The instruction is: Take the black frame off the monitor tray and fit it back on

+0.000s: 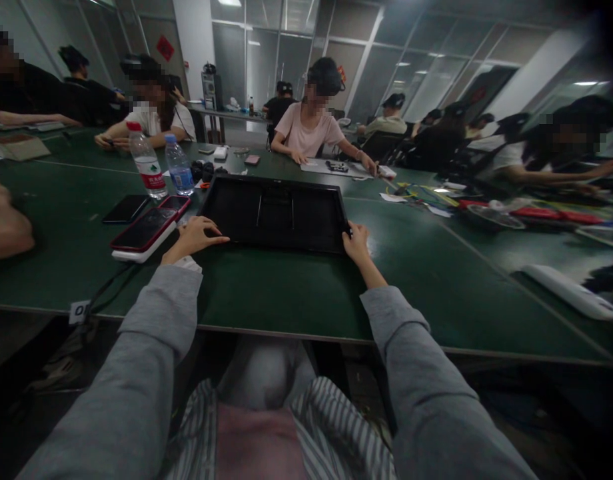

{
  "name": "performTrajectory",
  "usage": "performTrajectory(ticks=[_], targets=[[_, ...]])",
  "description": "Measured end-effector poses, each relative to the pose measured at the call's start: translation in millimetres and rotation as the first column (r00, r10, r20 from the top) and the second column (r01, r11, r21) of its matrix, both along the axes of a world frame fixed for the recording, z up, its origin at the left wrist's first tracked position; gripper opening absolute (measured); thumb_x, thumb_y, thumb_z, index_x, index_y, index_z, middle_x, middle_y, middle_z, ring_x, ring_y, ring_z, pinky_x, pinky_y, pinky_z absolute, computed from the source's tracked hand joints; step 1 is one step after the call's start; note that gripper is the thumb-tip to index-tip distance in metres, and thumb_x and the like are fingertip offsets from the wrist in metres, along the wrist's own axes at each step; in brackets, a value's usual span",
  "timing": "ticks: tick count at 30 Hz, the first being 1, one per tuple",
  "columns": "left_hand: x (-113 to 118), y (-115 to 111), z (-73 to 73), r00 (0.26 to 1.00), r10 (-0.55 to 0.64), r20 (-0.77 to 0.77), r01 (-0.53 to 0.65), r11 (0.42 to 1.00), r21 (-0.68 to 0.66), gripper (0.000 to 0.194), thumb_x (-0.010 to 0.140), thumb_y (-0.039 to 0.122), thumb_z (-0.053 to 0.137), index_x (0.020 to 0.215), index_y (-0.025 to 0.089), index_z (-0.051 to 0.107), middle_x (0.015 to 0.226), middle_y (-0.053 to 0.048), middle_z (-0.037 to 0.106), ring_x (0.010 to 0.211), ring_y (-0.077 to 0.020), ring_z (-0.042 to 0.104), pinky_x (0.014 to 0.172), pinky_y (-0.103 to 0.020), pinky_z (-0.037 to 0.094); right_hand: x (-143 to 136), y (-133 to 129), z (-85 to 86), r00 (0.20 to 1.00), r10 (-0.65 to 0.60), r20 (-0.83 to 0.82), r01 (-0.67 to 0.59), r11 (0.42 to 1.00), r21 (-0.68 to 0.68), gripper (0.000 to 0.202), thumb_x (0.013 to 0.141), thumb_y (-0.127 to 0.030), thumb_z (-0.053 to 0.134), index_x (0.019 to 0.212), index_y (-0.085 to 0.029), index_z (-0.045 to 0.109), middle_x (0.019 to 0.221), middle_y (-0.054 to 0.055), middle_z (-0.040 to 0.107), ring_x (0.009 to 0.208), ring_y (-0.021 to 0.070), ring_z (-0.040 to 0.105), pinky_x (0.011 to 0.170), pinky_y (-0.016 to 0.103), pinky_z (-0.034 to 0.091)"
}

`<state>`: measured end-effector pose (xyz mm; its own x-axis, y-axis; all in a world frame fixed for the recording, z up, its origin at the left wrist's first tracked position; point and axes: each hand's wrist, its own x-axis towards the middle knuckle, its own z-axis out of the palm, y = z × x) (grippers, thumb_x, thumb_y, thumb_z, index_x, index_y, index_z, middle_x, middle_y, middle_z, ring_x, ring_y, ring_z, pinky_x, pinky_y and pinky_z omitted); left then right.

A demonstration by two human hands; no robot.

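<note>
A wide black tray-like panel (316, 217) with a raised rim lies on the green table in front of me; I cannot tell exactly what it is. Inside it, toward the back, is a darker rectangular part with two thin light lines. My left hand (196, 237) grips its front left corner, with the thumb along the front edge and the fingers at the left side. At the right edge, near the front corner, my right hand (357, 241) is closed on the rim, the thumb on top. The fingers' undersides are hidden.
Left of the panel are a red-cased phone (145, 228) on a white block, a dark phone (127, 209), a red-capped bottle (149, 167) and a blue-capped bottle (179, 170). A white power strip (571, 291) lies right. Across the table (281, 293), a person in pink (314, 127) handles small parts.
</note>
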<state>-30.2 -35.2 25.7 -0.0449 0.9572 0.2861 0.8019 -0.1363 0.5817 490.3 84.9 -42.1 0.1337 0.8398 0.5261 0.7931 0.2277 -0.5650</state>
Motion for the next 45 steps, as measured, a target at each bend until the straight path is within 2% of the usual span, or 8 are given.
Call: performTrajectory(ticks=[5, 9, 12, 17, 23, 29, 35, 45], targets=[[-4, 9, -8.9, 0.97, 0.241, 0.023, -0.241, 0.957, 0.164, 0.045, 0.09, 0.055, 0.07, 0.121, 0.023, 0.075, 0.15, -0.017, 0.058, 0.146, -0.0396, 0.044, 0.121, -0.059, 0.032, 2, -3, 5.7, 1.0, 0.0, -0.011, -0.001, 1.0, -0.031, 0.057, 0.081, -0.025, 0.055, 0.136, -0.015, 0.065, 0.115, 0.016, 0.056, 0.116, 0.0342, 0.052, 0.113, 0.063, 0.041], [-8, 18, -17.6, 0.92, 0.379, 0.101, -0.387, 0.919, 0.075, 0.058, 0.09, 0.043, 0.066, 0.142, 0.015, 0.063, 0.148, -0.024, 0.059, 0.142, -0.0409, 0.051, 0.12, -0.056, 0.038, 1, -7, 9.2, 0.999, 0.033, -0.04, -0.035, 0.998, -0.043, 0.06, 0.076, -0.024, 0.058, 0.135, -0.019, 0.065, 0.118, 0.015, 0.059, 0.116, 0.0336, 0.053, 0.113, 0.062, 0.042], [-10, 22, -21.5, 0.904, 0.408, 0.126, -0.414, 0.91, 0.019, 0.051, 0.092, 0.034, 0.058, 0.139, 0.015, 0.064, 0.143, -0.023, 0.064, 0.137, -0.0393, 0.057, 0.119, -0.054, 0.04, 0, -7, 9.5, 0.999, 0.029, -0.035, -0.031, 0.997, -0.07, 0.059, 0.079, -0.026, 0.058, 0.137, -0.018, 0.064, 0.12, 0.016, 0.06, 0.117, 0.0336, 0.054, 0.113, 0.061, 0.042], [-7, 22, -21.2, 0.902, 0.411, 0.133, -0.42, 0.906, 0.048, 0.046, 0.092, 0.026, 0.056, 0.136, 0.016, 0.064, 0.141, -0.021, 0.066, 0.138, -0.0387, 0.056, 0.12, -0.053, 0.039, 1, -6, 10.1, 1.0, -0.02, -0.014, 0.02, 0.999, -0.039, 0.059, 0.082, -0.024, 0.054, 0.139, -0.012, 0.066, 0.121, 0.018, 0.061, 0.116, 0.0326, 0.057, 0.116, 0.059, 0.04], [-5, 20, -17.4, 0.904, 0.427, 0.021, -0.427, 0.903, 0.031, 0.047, 0.098, 0.024, 0.05, 0.141, 0.009, 0.06, 0.146, -0.024, 0.063, 0.14, -0.0348, 0.057, 0.12, -0.047, 0.041, 3, -6, 10.1, 1.0, -0.01, -0.001, 0.01, 1.0, 0.001, 0.059, 0.081, -0.025, 0.054, 0.137, -0.013, 0.068, 0.116, 0.018, 0.064, 0.113, 0.0329, 0.058, 0.113, 0.06, 0.042], [-7, 18, -15.6, 0.89, 0.454, -0.04, -0.456, 0.888, -0.053, 0.048, 0.098, 0.026, 0.055, 0.143, 0.01, 0.062, 0.14, -0.021, 0.069, 0.133, -0.036, 0.063, 0.112, -0.047, 0.048, 5, -2, 4.0, 1.0, 0.024, -0.014, -0.024, 1.0, -0.017, 0.061, 0.079, -0.024, 0.054, 0.138, -0.016, 0.068, 0.118, 0.018, 0.07, 0.112, 0.0335, 0.062, 0.111, 0.061, 0.047], [-9, 16, -15.8, 0.892, 0.452, 0.014, -0.451, 0.892, -0.031, 0.05, 0.102, 0.049, 0.054, 0.135, 0.013, 0.069, 0.136, -0.019, 0.072, 0.127, -0.036, 0.067, 0.108, -0.046, 0.05, 6, -4, 0.9, 0.99, 0.081, -0.118, -0.084, 0.996, -0.019, 0.064, 0.082, -0.029, 0.057, 0.143, -0.011, 0.064, 0.132, 0.02, 0.07, 0.119, 0.0319, 0.067, 0.113, 0.053, 0.05], [-6, 17, -20.3, 0.883, 0.469, -0.031, -0.469, 0.883, 0.002, 0.047, 0.104, 0.041, 0.05, 0.138, 0.013, 0.067, 0.134, -0.02, 0.073, 0.126, -0.0351, 0.066, 0.107, -0.045, 0.048, 9, -4, 1.1, 0.957, 0.103, -0.271, -0.129, 0.988, -0.079, 0.066, 0.087, -0.05, 0.062, 0.143, -0.016, 0.062, 0.125, 0.016, 0.073, 0.116, 0.0325, 0.069, 0.111, 0.059, 0.052]])
